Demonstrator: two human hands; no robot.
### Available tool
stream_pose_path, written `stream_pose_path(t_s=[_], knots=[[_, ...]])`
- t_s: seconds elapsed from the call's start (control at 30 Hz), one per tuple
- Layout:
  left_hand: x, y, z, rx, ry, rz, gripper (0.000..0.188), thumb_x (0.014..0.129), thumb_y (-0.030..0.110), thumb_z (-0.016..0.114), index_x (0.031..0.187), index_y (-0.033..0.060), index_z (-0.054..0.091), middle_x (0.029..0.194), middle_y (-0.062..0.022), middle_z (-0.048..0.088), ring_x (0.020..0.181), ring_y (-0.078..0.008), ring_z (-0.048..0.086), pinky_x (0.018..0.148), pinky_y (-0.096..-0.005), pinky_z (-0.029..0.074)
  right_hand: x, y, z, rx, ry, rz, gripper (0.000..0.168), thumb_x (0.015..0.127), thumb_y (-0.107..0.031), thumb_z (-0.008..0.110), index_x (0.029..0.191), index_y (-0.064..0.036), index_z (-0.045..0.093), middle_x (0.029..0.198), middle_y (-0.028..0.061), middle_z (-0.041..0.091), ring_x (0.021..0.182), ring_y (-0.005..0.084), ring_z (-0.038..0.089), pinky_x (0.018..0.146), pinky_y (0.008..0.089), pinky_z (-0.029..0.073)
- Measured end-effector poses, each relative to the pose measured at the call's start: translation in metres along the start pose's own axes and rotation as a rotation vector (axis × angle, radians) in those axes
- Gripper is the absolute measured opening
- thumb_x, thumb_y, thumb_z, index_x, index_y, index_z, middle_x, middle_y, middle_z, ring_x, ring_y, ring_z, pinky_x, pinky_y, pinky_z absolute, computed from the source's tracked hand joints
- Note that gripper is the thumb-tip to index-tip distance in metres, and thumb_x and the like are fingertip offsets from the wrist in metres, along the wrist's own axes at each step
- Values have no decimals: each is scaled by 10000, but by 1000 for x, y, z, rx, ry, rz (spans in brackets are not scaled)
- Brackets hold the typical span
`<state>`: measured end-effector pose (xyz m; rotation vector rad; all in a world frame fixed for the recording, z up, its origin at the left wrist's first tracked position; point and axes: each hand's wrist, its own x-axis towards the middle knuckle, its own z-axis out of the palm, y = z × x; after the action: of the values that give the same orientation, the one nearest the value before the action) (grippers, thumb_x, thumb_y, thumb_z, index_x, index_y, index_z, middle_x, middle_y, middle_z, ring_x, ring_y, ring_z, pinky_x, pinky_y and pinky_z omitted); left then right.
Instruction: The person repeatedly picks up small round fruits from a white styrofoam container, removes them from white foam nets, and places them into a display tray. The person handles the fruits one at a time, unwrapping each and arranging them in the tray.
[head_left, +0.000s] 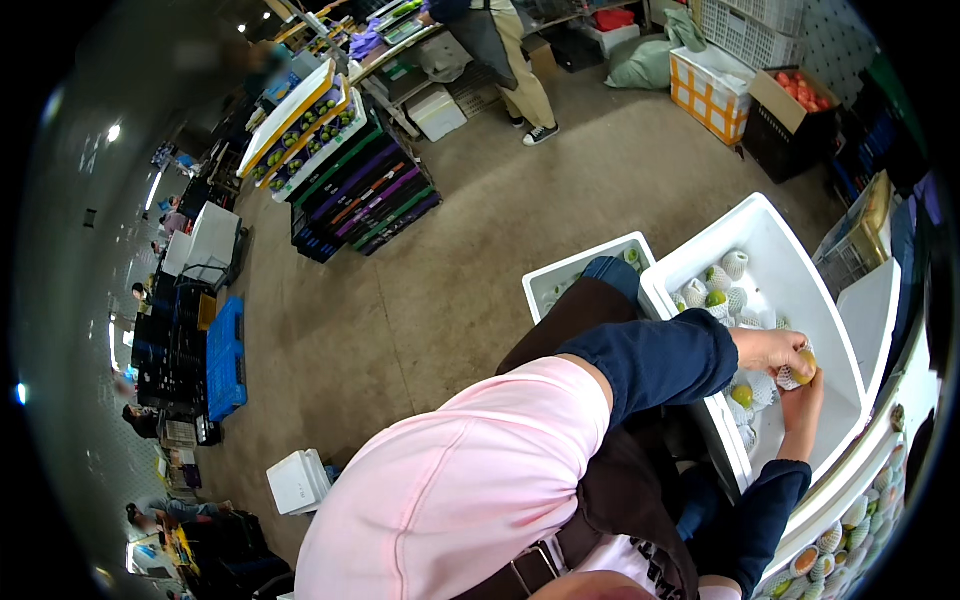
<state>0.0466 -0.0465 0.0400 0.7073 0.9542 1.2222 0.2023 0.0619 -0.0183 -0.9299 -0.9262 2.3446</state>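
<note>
My left hand (776, 351) and my right hand (801, 409) meet over an open white foam box (787, 259). Between them is a yellowish round fruit (805, 367), partly covered by a white foam net sleeve (786, 377). The fingers of my left hand grip it from above, while my right hand supports it from below. Inside the box, several netted fruits (718, 279) lie along the near side, and green skin (716, 298) shows on some. My left forearm hides part of the box and its contents.
A second foam box (534, 292) with green fruit stands beside my knee. More netted fruit (855, 517) lies at lower right. Stacked dark crates (367, 195) stand across the concrete floor (450, 300). A person (517, 67) stands at a bench, and a carton (784, 101) holds red fruit.
</note>
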Motion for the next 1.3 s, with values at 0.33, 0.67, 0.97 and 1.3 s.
stream_pose_path(t_s=[0.33,0.67,0.97,1.3], knots=[[-44,8,-23,435,236,248,592,687,69,757,1181,32,433,988,-105,586,872,-168,563,721,-278,467,-36,-8,45,-137,-342,-157,71,918,-117,564,907,-100,496,721,26,507,621,127,549,593,239,501],[-142,21,18,-38,7,89,632,794,140,680,1320,96,333,1072,-80,529,897,-139,538,711,-281,443,-118,6,107,-362,-274,-166,217,936,-181,477,1070,-21,539,975,51,586,880,134,589,726,255,508],[-174,-4,25,417,216,342,559,679,70,743,1081,54,356,858,-82,516,777,-132,505,664,-278,428,-182,48,134,-713,-91,-581,106,883,4,523,887,-51,433,725,-2,444,551,65,440,493,197,371],[-207,-21,31,28,79,88,288,907,258,524,1097,59,442,910,-50,535,711,-131,533,585,-270,480,-217,81,142,-962,-81,-765,447,862,-67,569,1275,24,423,1191,160,519,1080,225,529,870,329,445]])
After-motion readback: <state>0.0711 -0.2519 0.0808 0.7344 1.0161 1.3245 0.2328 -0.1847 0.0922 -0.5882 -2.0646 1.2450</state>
